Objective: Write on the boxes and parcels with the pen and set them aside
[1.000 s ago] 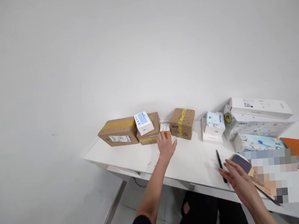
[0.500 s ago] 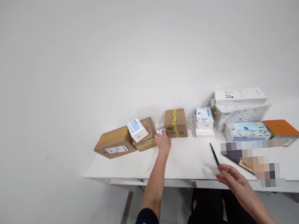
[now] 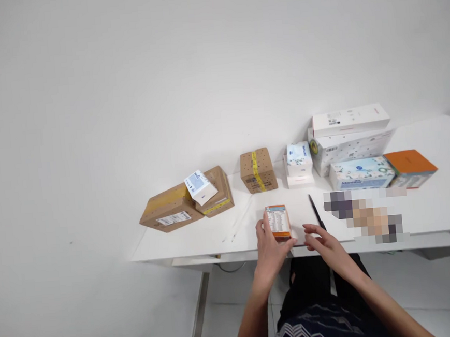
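Note:
My left hand [image 3: 270,245] grips a small orange-and-white box [image 3: 279,221] near the front edge of the white table [image 3: 244,219]. Printed text covers the face of the box, too small to read. To its right, my right hand [image 3: 321,246] is held with fingers apart and nothing in them. Just beyond those fingers a black pen [image 3: 316,210] lies on the table. Behind the small box stands a brown carton [image 3: 258,171] with yellow tape.
At the left are two brown cartons [image 3: 169,206] with a white-and-blue tissue pack [image 3: 200,187] on top. At the right stand stacked white boxes [image 3: 349,120], a tissue pack [image 3: 361,174] and an orange-topped box [image 3: 411,161]. A blurred patch covers something in front of them.
The small box has come from between the brown cartons to the table front in my left hand. My right hand has moved left and let go of the pen, which now lies on the table.

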`<state>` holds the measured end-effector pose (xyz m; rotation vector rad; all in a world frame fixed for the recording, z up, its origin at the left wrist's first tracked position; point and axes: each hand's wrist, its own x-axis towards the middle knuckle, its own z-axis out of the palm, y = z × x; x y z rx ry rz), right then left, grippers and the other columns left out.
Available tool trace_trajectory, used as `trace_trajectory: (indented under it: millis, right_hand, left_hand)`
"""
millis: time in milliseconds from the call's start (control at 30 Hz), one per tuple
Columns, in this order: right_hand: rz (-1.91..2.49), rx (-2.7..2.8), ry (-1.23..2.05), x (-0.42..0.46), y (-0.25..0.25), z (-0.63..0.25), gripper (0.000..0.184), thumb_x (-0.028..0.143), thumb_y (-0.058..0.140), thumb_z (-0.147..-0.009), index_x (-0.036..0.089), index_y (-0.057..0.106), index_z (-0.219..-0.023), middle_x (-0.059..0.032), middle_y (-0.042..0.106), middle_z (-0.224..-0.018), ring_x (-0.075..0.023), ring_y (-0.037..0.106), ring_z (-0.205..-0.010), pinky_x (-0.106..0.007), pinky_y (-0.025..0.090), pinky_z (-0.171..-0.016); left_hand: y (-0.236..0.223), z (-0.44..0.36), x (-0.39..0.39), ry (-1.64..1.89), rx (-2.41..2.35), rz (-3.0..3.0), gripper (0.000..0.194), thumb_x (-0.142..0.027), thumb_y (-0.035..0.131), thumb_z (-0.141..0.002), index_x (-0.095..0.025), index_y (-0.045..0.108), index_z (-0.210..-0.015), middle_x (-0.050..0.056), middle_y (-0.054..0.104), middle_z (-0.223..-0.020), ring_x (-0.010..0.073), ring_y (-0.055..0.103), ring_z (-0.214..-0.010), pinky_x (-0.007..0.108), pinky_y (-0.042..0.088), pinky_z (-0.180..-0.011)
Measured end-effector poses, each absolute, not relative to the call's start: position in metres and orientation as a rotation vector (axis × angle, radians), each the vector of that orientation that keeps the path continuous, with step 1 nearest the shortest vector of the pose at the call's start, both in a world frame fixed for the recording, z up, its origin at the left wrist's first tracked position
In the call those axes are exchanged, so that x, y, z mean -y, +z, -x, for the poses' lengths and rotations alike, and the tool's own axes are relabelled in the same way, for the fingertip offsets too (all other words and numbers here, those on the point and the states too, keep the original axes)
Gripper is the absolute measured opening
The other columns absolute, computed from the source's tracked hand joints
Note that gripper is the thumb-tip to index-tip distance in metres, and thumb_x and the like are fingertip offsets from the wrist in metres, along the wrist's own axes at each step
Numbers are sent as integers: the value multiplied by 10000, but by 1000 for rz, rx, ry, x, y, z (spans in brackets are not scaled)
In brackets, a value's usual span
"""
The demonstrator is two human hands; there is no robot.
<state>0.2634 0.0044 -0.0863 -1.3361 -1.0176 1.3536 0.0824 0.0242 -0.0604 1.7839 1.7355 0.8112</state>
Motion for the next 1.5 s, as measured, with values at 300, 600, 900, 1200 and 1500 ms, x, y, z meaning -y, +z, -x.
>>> trace_trajectory:
  millis: [300,600,900,1200,1500]
  right_hand:
    - [1360,1104,1319,-6,-102,-254,553,549,554,-814,241,585,-1273,-98,644,-1156,-203,655,-842,-383,545,-809]
    - [1294,1121,1375,-7,-87,-244,544,553,482,-870,244,550,-1313,-71,567,-1358,-264,527,-1231,-427,443,-1006]
    - [1326,1049,1320,-7,-84,-263,521,571,449,-878,235,567,-1259,-69,617,-1273,-260,587,-1121,-397,488,-936]
    - [1473,1103,1217,0,-81,-272,472,595,399,-889,222,595,-1102,-66,684,-1064,-250,617,-997,-363,472,-887]
    - [1632,1290,1112,-14,-67,-264,412,593,416,-876,225,552,-1000,-69,645,-1046,-220,621,-896,-331,466,-789]
  left_hand:
    - [-64,-27,-69,555,-1272,-1659,1325,-344,871,-527,-268,-11,-1512,177,93,-1580,340,392,-1332,496,371,-1059]
    - [-77,-52,-79,659,-999,-1584,1247,-291,833,-576,-260,-5,-1499,154,299,-1507,274,350,-1373,463,300,-1118]
    - [-87,-83,-63,980,-1203,-2381,818,-241,752,-701,-225,249,-1346,198,219,-1459,349,207,-1412,549,294,-1108]
    - [-105,-83,-30,809,-1162,-2413,705,31,469,-688,-283,350,-1307,80,-53,-1557,302,129,-1454,523,350,-1085]
    - [-85,-89,-13,1013,-1008,-1540,343,-404,494,-884,-239,487,-1184,101,180,-1550,288,360,-1369,464,375,-1076]
